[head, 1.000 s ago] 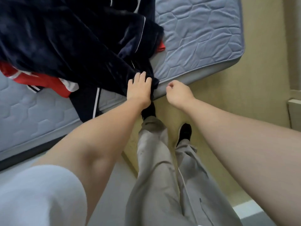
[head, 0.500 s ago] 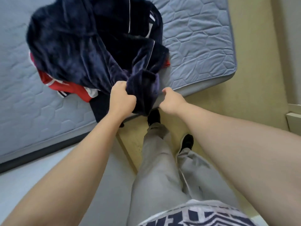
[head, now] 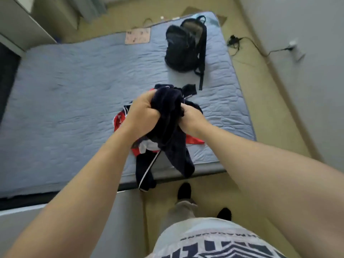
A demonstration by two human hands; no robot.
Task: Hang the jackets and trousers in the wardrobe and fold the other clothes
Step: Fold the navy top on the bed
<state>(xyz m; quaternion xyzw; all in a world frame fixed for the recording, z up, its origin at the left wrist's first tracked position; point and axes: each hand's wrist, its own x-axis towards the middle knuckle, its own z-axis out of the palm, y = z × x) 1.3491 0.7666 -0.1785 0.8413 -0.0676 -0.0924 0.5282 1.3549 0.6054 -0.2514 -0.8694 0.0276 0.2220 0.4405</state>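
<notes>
Blue mattress [head: 74, 101] on tan floor [head: 260, 86]: clothes [head: 178, 153], backpack [head: 184, 45]; perhaps a charger cable [head: 249, 40].

The garment [head: 167, 116] at the centre of your view is dark navy, and a thin white stripe [head: 149, 169] runs down the dark cloth [head: 144, 175] hanging below it. The clothing [head: 194, 141] under it is red with white patches. The mattress [head: 74, 90] is pale blue with a stitched quilt pattern. Upper right, the backpack [head: 184, 45] is black. Your trousers [head: 181, 211] are grey-beige, your socks [head: 184, 189] black.
</notes>
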